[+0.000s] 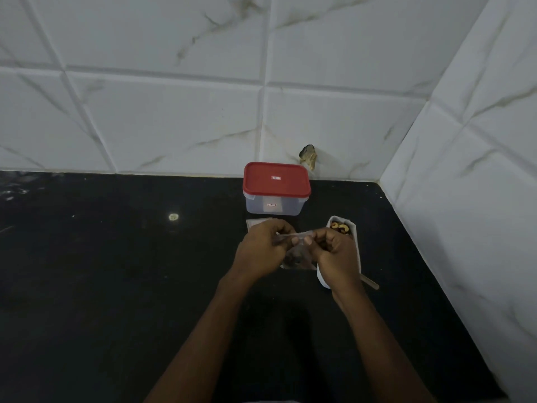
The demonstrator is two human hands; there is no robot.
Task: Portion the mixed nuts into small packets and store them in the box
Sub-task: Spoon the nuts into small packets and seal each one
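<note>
In the middle of the frame, the left hand point(263, 250) and right hand point(334, 254) both pinch the top of a small clear packet point(297, 255) of nuts; the red-lidded box point(276, 189) sits closed just above, on the black desk point(116, 271)

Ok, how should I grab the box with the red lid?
Grip the clear box by its two short sides just under the red lid, coming from the front with one of your hands on each side. It stands upright, lid on, and the wall is close behind it.
</note>
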